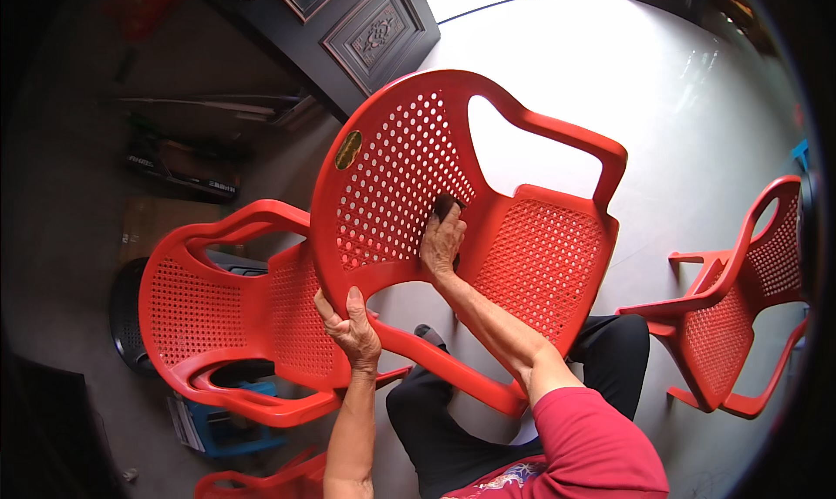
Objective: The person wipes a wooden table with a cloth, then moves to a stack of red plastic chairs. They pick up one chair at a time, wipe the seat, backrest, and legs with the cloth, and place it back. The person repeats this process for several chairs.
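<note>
A red plastic armchair (544, 255) with a perforated back and seat is tilted in front of me, over my legs. My left hand (353, 329) is closed around the edge where its back meets the near armrest, thumb on top. My right hand (442, 240) presses a dark, soft-looking wad (447, 206), perhaps a cloth, against the lower part of the perforated back, close to the seat. The fingers cover most of the wad. An oval gold-and-dark label (348, 150) sits on the upper rim of the back.
Another red armchair (196, 312) stands close on the left, with a blue stool (231, 421) below it. A third red armchair (718, 333) is at the right. Part of another red chair (266, 482) shows at the bottom. A dark carved door (370, 33) stands open at the top.
</note>
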Demonstrator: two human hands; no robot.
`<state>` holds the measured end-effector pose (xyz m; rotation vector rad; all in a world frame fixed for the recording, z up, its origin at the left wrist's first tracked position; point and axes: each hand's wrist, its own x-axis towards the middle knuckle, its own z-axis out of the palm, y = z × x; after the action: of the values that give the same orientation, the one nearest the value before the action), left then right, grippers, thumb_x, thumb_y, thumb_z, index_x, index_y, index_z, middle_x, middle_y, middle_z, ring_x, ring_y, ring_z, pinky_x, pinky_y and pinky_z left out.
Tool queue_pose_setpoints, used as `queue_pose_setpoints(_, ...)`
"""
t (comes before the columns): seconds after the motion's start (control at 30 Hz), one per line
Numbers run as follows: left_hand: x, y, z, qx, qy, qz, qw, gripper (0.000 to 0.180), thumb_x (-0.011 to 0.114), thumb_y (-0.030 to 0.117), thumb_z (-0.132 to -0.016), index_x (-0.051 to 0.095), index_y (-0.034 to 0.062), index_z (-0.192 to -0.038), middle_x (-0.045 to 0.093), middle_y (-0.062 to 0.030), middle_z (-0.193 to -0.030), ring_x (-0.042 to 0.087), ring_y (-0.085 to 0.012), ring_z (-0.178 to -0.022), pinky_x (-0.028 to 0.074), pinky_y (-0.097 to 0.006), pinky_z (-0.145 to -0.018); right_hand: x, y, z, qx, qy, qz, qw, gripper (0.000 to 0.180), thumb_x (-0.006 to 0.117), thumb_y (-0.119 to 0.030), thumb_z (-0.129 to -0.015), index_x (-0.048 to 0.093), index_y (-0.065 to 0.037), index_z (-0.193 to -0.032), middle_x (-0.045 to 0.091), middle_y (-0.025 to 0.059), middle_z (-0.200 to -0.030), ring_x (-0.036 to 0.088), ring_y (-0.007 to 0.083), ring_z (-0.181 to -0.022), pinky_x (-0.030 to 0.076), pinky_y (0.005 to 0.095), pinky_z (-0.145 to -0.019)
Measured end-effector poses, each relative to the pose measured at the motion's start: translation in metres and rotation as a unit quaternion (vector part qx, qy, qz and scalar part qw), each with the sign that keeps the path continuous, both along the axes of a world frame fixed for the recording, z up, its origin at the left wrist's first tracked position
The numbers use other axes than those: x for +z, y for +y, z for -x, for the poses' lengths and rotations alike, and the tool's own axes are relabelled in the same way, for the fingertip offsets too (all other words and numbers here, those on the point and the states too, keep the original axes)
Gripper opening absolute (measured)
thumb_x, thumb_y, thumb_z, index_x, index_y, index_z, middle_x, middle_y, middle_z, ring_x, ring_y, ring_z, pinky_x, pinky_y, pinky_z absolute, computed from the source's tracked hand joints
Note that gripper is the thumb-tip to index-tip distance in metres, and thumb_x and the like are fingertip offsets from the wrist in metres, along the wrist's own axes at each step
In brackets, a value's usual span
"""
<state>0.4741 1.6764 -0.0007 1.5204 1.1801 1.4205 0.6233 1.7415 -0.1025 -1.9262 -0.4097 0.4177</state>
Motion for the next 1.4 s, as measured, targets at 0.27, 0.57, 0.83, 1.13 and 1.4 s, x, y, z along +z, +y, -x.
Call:
queue_pose_setpoints(0.27,-0.022,0.002,0.015,-0.024,0.011,-0.07,0.997,0.038,0.041,0.031,-0.1,0.044,0.0035,-0.126,0.054,-0.0077,-0.113,0.05,-0.0179,-0.107,0.038,-0.033,-0.095,0.137,-0.04,0.072,0.217,-0.315,-0.306,0.872,0.07,0.064,-0.006,-0.072,0.039,0.001,-0.137,0.042,0.0219,-0.117,0.047,0.0343,-0.101,0.044,0.0442,-0.087)
queue_pose_setpoints(0.57,0.003,-0.007,-0.002,0.024,0.038,0.031,0.999,0.032,0.043,0.03,-0.1,0.046,0.0026,-0.116,0.056,-0.0066,-0.083,0.05,-0.0138,-0.059,0.043,-0.026,-0.053,0.051,0.014,-0.018,0.041,-0.34,-0.244,0.907,0.062,0.058,-0.001,-0.083,0.036,-0.002,-0.141,0.048,0.0156,-0.111,0.051,0.0307,-0.098,0.047,0.0386,-0.084)
queue_pose_setpoints(0.83,0.006,-0.008,-0.009,0.024,0.029,0.034,0.999,0.034,0.044,0.032,-0.098,0.044,0.0021,-0.115,0.056,-0.0074,-0.077,0.051,-0.0155,-0.053,0.044,-0.027,-0.05,-0.055,0.009,-0.07,-0.059,-0.395,-0.017,0.917,0.057,0.053,-0.007,-0.086,0.035,-0.001,-0.14,0.051,0.0172,-0.11,0.052,0.0311,-0.1,0.047,0.0403,-0.081)
queue_pose_setpoints(1.13,0.005,-0.007,-0.006,0.024,0.025,0.02,0.999,0.036,0.043,0.035,-0.099,0.045,0.0041,-0.117,0.055,-0.0062,-0.08,0.049,-0.0137,-0.052,0.044,-0.026,-0.049,-0.096,-0.046,-0.055,0.057,-0.35,0.236,0.905,0.05,0.051,-0.007,-0.083,0.037,0.005,-0.13,0.048,0.0136,-0.098,0.053,0.0299,-0.092,0.052,0.0371,-0.065)
queue_pose_setpoints(1.4,-0.002,-0.003,-0.016,-0.03,-0.007,0.019,0.999,0.038,0.039,0.038,-0.1,0.044,0.0051,-0.117,0.056,-0.0059,-0.09,0.052,-0.0133,-0.058,0.047,-0.026,-0.05,-0.087,-0.036,0.013,-0.003,0.113,0.046,0.993,0.037,0.049,-0.006,-0.082,0.039,0.001,-0.116,0.044,0.0244,-0.103,0.048,0.0419,-0.099,0.043,0.0482,-0.084)
